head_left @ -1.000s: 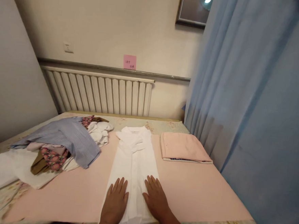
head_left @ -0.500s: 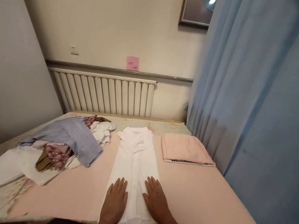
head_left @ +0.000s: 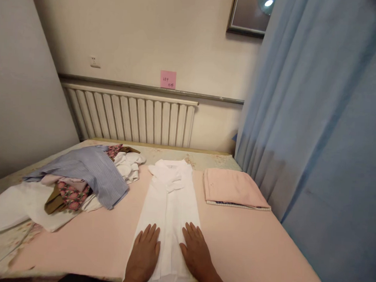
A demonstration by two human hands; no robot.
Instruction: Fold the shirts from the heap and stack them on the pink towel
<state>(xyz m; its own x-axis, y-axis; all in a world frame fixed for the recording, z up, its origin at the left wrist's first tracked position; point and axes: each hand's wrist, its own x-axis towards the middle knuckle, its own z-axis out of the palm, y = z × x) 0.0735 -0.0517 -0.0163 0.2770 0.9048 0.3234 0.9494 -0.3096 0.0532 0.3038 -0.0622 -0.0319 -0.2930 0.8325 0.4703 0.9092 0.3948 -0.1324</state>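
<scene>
Left hand: the left hand (head_left: 143,254) is lying flat, palm down, fingers extended, grasping nothing.
Right hand: the right hand (head_left: 197,251) is mirroring it, flat and unclenched, also gripping nothing.
White garment: one white garment (head_left: 172,213) is lying lengthwise under both palms, collar pointing away, two narrow ties showing at the near end.
Handling: probably light, soft and limp; likely creasing easily rather than breaking, maybe sliding a little.
Hold: side edges beside the palms, or near-end corners, are looking best; pinching one spot would likely leave the rest sagging.
Pink cloth: one pink cloth (head_left: 251,244) is lying spread beneath the garment.
Folded stack: one folded stack (head_left: 236,187), pink on top, is sitting to the right; layers not countable.
Heap: one loose heap (head_left: 92,168) is sprawling to the left, blue-striped piece uppermost; exact count hidden.
Wall: one radiator (head_left: 131,117) and one pink note (head_left: 168,79) are showing beyond.
</scene>
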